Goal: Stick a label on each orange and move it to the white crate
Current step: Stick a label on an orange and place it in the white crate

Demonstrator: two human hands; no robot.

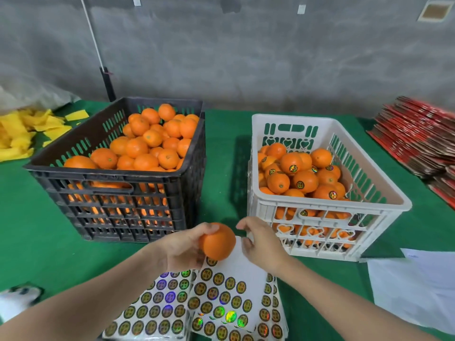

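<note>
Green-covered table (221, 134), black crate (118, 193), white crate (320, 217), sticker sheets (221, 299), yellow scraps (27, 131), red stack (416, 136), white papers (416, 284)

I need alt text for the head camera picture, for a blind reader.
A person's left hand holds a round orange fruit above white sheets of round shiny labels, the right hand close beside it. Behind stand a black plastic crate of unlabelled oranges, left, and a white plastic crate of labelled oranges, right.
</note>
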